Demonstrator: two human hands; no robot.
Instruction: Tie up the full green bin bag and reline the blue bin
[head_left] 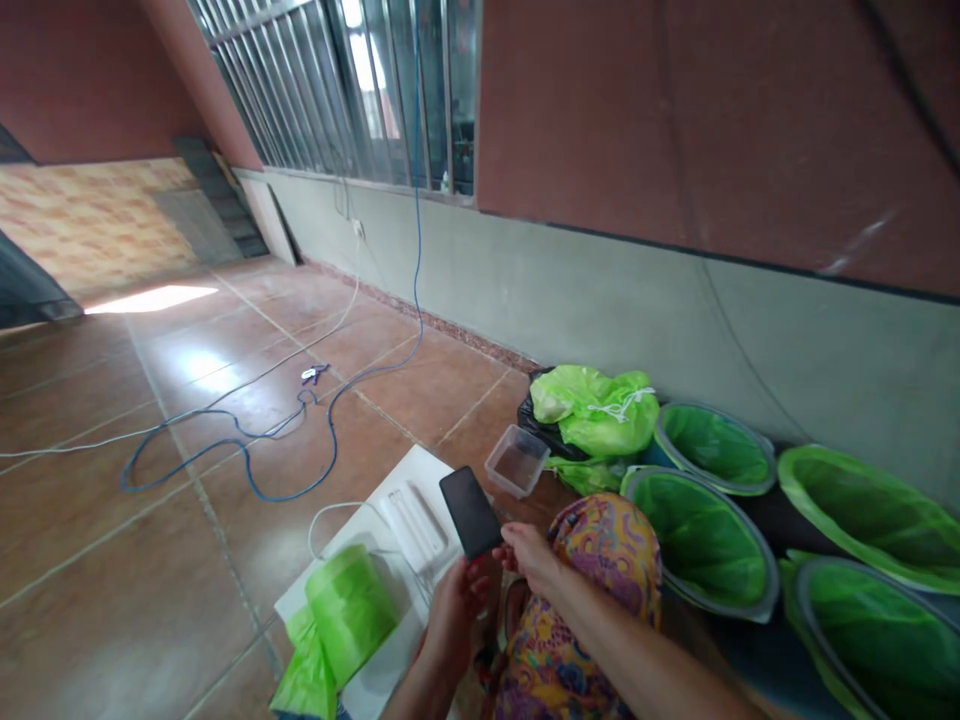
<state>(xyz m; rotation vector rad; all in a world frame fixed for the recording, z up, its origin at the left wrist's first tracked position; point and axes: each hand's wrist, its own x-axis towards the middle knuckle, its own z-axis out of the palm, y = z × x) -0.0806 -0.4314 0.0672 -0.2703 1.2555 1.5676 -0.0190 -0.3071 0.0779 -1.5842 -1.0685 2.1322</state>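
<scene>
A dark-screened smartphone (470, 512) is tilted in front of me, above the edge of a white board (409, 480). My right hand (531, 558) pinches its lower right corner between thumb and fingers. Curled at the phone's bottom edge, my left hand (454, 605) grips it from below, its fingertips partly hidden. Just left of the phone, a white ridged box (412, 527) with a white cable lies on the board. A roll of bright green plastic bags (351, 610) rests nearer to me, with a loose end hanging to the left.
Bins lined with green bags (701, 540) stand at my right. Near the wall lie a tied green bag (607, 410) and a clear plastic container (517, 460). A blue cable (330, 440) loops over the tiled floor. My patterned-cloth knee (607, 545) is close to my right hand.
</scene>
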